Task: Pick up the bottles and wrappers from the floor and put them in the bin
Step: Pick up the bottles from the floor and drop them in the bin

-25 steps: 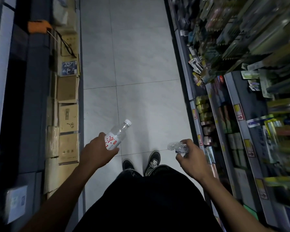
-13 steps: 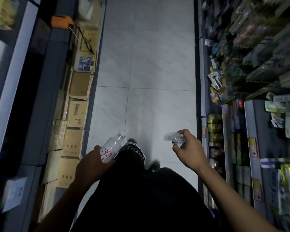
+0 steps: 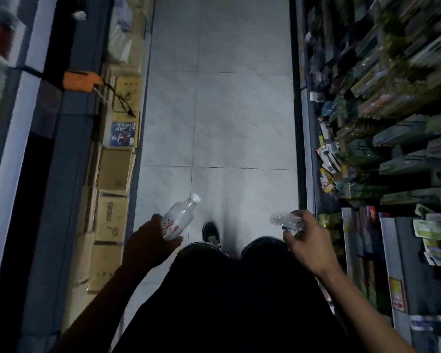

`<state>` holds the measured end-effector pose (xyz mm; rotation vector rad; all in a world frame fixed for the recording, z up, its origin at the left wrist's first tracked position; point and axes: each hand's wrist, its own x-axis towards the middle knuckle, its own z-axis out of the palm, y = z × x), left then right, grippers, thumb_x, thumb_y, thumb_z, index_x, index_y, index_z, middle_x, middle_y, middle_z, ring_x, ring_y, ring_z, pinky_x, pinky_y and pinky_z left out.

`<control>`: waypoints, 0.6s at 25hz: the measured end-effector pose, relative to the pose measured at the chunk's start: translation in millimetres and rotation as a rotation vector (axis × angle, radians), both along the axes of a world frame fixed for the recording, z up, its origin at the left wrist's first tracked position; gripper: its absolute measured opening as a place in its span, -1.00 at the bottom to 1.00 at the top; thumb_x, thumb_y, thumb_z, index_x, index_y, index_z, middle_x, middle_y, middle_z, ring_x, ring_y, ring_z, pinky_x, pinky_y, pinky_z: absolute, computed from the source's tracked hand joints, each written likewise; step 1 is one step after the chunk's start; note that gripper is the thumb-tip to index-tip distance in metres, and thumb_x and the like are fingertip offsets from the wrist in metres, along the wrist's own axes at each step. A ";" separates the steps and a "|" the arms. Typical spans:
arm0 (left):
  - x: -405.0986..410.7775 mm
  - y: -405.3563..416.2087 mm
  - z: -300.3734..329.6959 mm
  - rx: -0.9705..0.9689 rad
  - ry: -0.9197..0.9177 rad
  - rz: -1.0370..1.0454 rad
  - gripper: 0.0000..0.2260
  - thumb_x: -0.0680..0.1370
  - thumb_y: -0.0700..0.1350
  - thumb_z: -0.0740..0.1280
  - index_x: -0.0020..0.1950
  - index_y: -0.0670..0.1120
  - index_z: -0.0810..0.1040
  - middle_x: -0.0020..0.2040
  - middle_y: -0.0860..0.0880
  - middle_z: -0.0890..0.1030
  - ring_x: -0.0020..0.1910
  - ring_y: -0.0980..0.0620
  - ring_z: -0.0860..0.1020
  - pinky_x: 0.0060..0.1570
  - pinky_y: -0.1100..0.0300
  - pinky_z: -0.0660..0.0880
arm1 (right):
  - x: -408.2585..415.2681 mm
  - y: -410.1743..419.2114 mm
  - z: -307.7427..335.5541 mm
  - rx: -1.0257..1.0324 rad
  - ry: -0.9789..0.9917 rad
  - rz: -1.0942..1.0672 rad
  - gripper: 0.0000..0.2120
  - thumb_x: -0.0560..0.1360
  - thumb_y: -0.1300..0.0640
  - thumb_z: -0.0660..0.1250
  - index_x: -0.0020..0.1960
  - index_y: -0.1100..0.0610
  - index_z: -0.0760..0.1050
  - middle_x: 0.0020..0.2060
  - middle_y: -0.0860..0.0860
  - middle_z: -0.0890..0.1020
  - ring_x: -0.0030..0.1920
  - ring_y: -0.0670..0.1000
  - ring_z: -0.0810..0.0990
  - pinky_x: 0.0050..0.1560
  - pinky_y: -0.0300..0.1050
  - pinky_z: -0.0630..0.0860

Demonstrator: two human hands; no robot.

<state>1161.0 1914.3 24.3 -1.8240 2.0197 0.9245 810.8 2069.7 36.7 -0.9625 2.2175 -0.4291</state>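
Two clear plastic bottles (image 3: 179,217) (image 3: 287,221) — one crumpled

Dressed all in black, top (image 3: 229,314) and trousers (image 3: 201,253) blending into one dark mass under the dim light. Bare forearms, no sleeves reaching the wrists, nothing on either wrist. Black low-top sneaker (image 3: 211,234) with white laces and a pale sole edge showing. Other shoe hidden behind the knee.
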 end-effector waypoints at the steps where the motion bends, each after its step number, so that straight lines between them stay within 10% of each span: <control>1: -16.0 -26.6 2.4 -0.009 -0.001 -0.029 -0.41 0.36 0.30 0.53 0.18 0.01 0.42 -0.13 0.10 0.53 -0.25 0.09 0.57 -0.29 0.20 0.52 | -11.2 -8.6 1.0 0.013 -0.001 -0.031 -0.58 0.42 0.05 0.45 0.24 -0.07 0.44 0.02 0.00 0.69 -0.12 0.03 0.66 -0.01 -0.03 0.59; 15: -252.1 -276.8 11.1 -0.042 0.014 -0.046 -0.47 0.38 0.30 0.52 0.11 0.04 0.39 -0.13 0.11 0.49 -0.15 0.01 0.56 -0.33 0.20 0.39 | -231.3 -273.7 -6.6 -0.030 -0.056 0.015 -0.63 0.42 0.08 0.44 0.19 -0.05 0.45 -0.10 -0.03 0.66 -0.27 -0.12 0.58 -0.22 -0.18 0.41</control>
